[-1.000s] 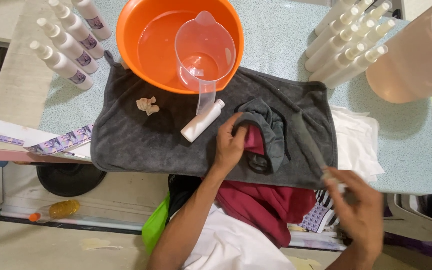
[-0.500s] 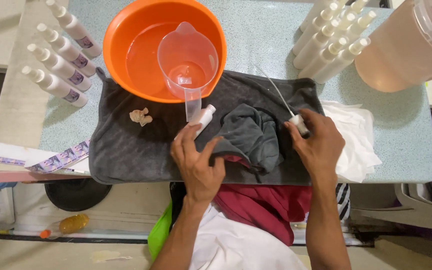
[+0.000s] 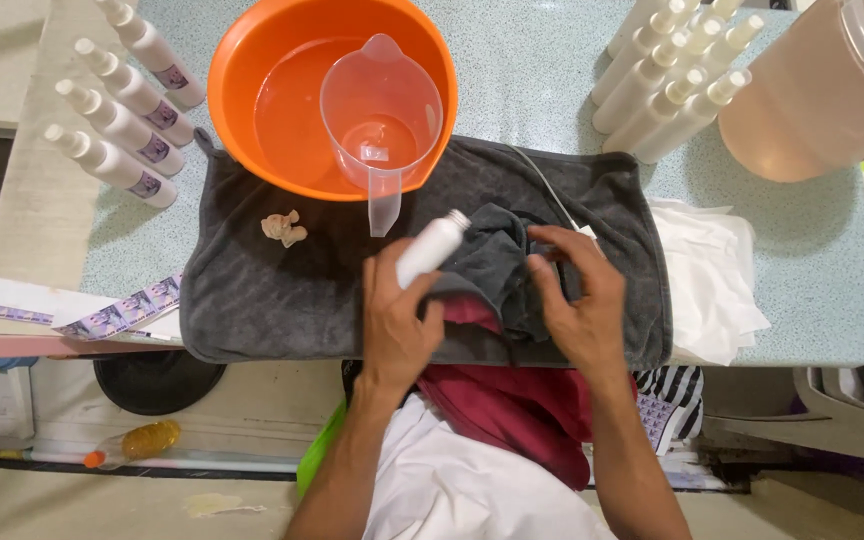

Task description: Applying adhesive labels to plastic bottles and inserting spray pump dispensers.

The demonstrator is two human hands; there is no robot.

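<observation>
The left hand [image 3: 399, 318] is wrapping its fingers around a small white bottle [image 3: 430, 249], the open neck pointing up and away from the palm. Just right of that grip, the right hand [image 3: 577, 297] is hovering with fingers curled over a bunched dark grey cloth [image 3: 497, 270] (whether it is actually pinching the fabric, I cannot tell). Both hands are working over the grey towel [image 3: 272, 300] spread beneath them. Directly beyond the held bottle, a clear measuring jug [image 3: 382, 125] is sitting inside an orange basin [image 3: 252, 70]. Off to the left of the grip, a crumpled scrap [image 3: 284, 228] is lying on the towel.
</observation>
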